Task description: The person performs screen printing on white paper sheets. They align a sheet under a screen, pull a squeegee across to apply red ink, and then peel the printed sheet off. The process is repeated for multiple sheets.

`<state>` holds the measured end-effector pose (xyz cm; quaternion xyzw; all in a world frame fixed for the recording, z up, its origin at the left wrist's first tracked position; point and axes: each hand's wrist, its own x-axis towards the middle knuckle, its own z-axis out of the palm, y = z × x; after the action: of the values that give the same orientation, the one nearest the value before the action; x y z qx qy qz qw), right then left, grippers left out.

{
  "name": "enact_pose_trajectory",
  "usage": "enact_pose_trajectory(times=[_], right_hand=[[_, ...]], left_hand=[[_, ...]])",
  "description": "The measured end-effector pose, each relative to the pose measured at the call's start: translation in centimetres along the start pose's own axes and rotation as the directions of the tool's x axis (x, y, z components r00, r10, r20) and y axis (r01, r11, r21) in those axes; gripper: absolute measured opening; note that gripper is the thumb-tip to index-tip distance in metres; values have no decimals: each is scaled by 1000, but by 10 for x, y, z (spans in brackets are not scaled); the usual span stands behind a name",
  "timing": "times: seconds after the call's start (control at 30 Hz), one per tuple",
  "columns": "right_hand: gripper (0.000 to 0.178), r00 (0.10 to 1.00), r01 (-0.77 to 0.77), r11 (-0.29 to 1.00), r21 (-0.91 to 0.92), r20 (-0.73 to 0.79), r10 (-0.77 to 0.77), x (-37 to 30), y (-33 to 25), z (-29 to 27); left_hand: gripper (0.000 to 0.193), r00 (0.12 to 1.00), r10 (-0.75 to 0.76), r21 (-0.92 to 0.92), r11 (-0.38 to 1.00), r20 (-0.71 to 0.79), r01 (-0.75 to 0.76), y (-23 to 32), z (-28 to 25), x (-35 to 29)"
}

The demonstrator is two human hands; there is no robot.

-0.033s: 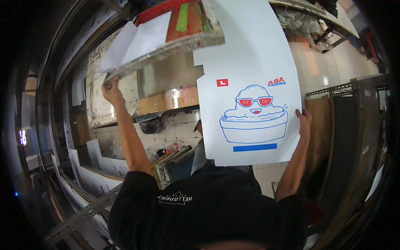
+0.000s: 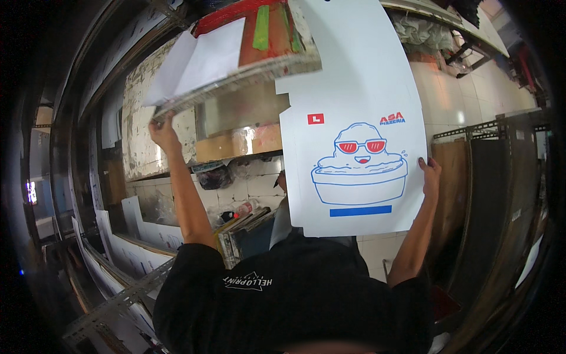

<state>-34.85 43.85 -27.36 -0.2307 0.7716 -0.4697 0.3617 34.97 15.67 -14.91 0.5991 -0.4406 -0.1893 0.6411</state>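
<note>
My left hand (image 2: 165,134) is closed on the near left corner of a screen-printing frame (image 2: 242,84), which is tilted up over the worktable. White sheets (image 2: 209,56) cover part of its red mesh, and a green strip (image 2: 261,28) lies on the red area. My right hand (image 2: 431,177) pinches the right edge of a large white cardboard sheet (image 2: 354,76), its thumb on the printed face. Blue and red print on the cardboard shows a smiling figure with sunglasses in a tub. The cardboard's far end runs out of view.
A pale, stained board (image 2: 141,118) lies left of the table's tan front edge (image 2: 236,143). Below are a dark plastic bag (image 2: 213,177) and several stacked frames (image 2: 244,236). Metal racks with printed sheets (image 2: 132,253) stand at left, brown panels (image 2: 448,200) at right.
My left hand and the screen-printing frame have shifted slightly down and to the right. The cardboard and my right hand have sunk very slightly.
</note>
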Motion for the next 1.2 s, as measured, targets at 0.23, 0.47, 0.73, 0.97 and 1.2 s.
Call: enact_pose_trajectory(times=[0.23,0.47,0.73,0.97,1.2], right_hand=[[27,998,-65,998,-8,-23,64,-1,-8,0],[26,999,-48,999,5,14,48,-3,-11,1],[26,997,-54,998,-14,-55,53,-4,-8,3],[29,998,-59,996,-65,8,60,2,-3,-5],[35,996,-66,994,-93,-67,60,7,6,-10]], left_hand=[[48,989,-138,-68,988,57,141,-76,-6,-58],[45,992,-56,1,998,114,57,-133,-18,-69],[56,990,-120,285,954,77,93,-127,-12,-78],[58,992,-84,209,976,97,63,-143,-18,-74],[58,990,-101,8,995,94,101,-137,-14,-79]])
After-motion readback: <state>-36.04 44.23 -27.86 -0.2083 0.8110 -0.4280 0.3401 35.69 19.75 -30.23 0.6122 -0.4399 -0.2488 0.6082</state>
